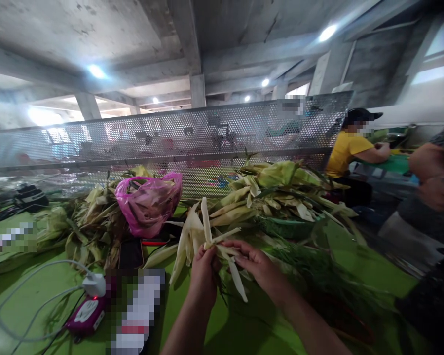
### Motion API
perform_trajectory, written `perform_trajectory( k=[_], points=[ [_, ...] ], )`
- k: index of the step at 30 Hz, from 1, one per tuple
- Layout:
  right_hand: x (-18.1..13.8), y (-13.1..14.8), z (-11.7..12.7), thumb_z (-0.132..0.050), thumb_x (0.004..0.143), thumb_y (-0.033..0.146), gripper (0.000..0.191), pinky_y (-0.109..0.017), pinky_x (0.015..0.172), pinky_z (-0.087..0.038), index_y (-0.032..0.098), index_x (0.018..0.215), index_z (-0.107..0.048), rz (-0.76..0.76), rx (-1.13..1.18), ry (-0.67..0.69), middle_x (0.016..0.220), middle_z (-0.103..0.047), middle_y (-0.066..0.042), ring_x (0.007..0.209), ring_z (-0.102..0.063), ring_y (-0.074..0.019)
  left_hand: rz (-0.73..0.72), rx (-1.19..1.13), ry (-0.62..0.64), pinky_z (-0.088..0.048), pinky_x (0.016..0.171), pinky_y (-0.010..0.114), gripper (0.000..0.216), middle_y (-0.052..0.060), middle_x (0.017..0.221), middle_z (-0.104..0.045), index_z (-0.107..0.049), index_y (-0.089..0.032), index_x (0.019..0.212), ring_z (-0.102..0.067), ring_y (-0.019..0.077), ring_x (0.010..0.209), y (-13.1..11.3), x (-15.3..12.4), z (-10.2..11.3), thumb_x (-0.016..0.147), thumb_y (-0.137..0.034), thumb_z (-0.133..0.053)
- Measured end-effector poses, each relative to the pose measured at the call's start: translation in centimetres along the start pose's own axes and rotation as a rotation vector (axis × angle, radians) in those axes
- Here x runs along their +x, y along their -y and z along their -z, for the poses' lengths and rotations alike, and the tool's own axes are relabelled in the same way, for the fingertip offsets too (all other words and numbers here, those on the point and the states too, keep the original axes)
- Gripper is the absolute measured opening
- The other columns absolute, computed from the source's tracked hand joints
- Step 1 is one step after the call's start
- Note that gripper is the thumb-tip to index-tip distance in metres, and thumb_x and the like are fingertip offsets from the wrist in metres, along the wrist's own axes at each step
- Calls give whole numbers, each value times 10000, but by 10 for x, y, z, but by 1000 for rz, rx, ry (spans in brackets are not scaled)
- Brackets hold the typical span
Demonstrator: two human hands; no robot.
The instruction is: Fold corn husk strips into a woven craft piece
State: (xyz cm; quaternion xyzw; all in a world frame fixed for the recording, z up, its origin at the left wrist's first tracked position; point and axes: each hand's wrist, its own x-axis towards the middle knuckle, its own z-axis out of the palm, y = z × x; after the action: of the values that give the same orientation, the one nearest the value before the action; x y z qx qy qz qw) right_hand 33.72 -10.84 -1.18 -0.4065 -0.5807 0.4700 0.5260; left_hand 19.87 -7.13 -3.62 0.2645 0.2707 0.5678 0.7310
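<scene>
Pale corn husk strips [206,222] fan out from between my two hands, some standing up and one hanging down towards the table. My left hand [204,271] is closed around their gathered base. From the other side, my right hand [257,266] pinches husk strips near the same point, its fingers partly hidden behind them. More long husks [188,236] lie just beyond my left hand. Behind my right hand, a large heap of husks [277,182] rests in and over a green basket [286,228].
A pink plastic bag [150,204] sits among dry husks [96,227] on the green table [181,301]. At left are a purple power strip [85,315] with a white charger [93,284] and cables. A perforated metal screen [163,143] stands behind. A person in yellow [350,148] sits at right.
</scene>
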Motion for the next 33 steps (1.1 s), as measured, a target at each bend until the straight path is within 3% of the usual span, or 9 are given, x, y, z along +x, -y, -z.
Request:
perform_trajectory(
  k=[4,9,13,18,22,26,30,33],
  points=[
    [0,-4,-5,-609,739,103,477,-360,943,-500,309,1165,-660,33,73,-2,1275,-646,-38,1123,-631,-239,-50,-8,-52,-189,419,185,422,-126,470,-304,-460,-186,684,-253,29,409,-1,1,0,598,-373,-828],
    [2,-10,-5,-614,720,107,437,-352,921,-518,286,1111,-691,189,-208,-83,1480,-443,-44,1127,-619,-228,-33,-39,-75,-182,421,186,380,-122,465,-311,-572,-148,744,-244,31,419,-3,-1,-3,576,-354,-844],
    [0,-8,0,-603,775,150,258,-380,885,-517,262,976,-719,309,-496,-217,1313,-580,-76,1062,-626,-242,-42,-31,-52,-196,433,192,425,-112,479,-351,-656,-109,894,-273,41,428,-5,-4,-6,592,-347,-839],
    [-2,0,5,-631,801,117,230,-471,945,-421,291,919,-725,543,-886,-315,1231,-658,-40,1079,-563,-280,-142,80,-69,-203,454,198,354,-101,536,-401,-623,-150,846,-296,47,457,-4,-4,-6,627,-351,-815],
    [-4,9,4,-642,846,125,166,-437,929,-405,273,910,-683,653,-992,-220,1122,-727,-10,1059,-559,-263,-206,211,-50,-219,479,198,320,-86,598,-453,-593,-170,849,-289,51,487,-1,-4,-3,678,-365,-780],
    [-6,11,4,-595,909,180,113,-396,868,-424,253,960,-665,642,-978,-137,996,-738,-28,960,-591,-237,-205,296,-34,-226,488,203,342,-64,638,-499,-579,-168,848,-295,57,504,-1,-5,-5,703,-417,-763],
    [-6,8,5,-593,908,223,98,-389,812,-434,248,922,-686,577,-965,-182,857,-700,-43,882,-587,-247,-189,326,-20,-212,481,203,353,-62,644,-496,-577,-167,851,-294,56,505,-1,-8,-8,705,-429,-764],
    [-5,7,4,-585,913,259,106,-369,810,-449,240,862,-676,494,-829,-227,851,-679,-42,870,-591,-234,-160,347,27,-175,461,204,334,-89,589,-402,-555,-178,825,-248,53,482,0,-9,-9,719,-423,-756]
  ],
)
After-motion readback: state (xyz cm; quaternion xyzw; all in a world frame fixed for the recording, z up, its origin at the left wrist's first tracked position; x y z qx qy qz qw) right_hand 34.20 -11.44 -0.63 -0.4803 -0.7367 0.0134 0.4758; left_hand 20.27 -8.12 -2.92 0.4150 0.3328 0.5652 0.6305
